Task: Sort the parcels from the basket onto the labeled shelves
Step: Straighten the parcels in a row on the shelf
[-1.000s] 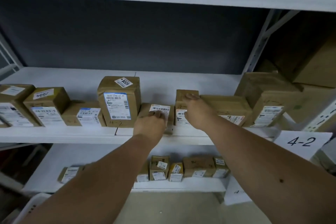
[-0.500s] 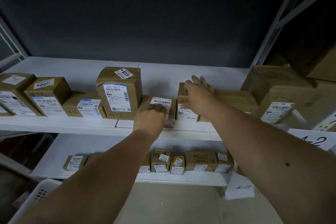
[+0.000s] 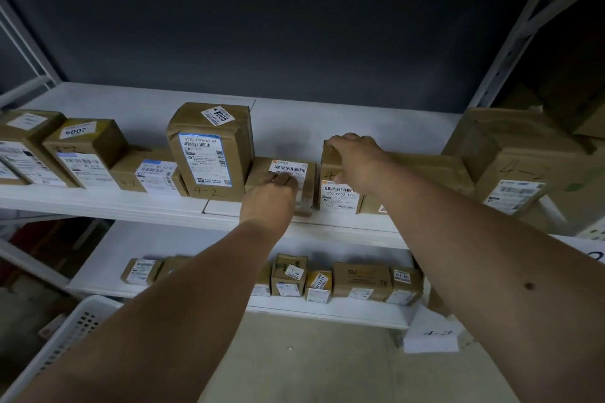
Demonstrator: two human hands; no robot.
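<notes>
My left hand holds a low brown parcel with a barcode label, standing on the middle white shelf. That parcel sits against a tall parcel marked 4-2. My right hand grips the top of a small upright parcel, fingers over its top edge and thumb on its front face. The upright parcel stands just right of the low one, with a narrow gap between them. A flat brown parcel lies behind my right wrist.
More labelled parcels line the shelf at the left and a large one stands at the right. Several small parcels sit on the lower shelf. A white basket is at the lower left. A paper tag marked 4-3 hangs lower right.
My right hand went from lying flat with spread fingers on the parcels to curling over the top of the upright parcel. The left hand stayed on the low parcel. The view tilted down.
</notes>
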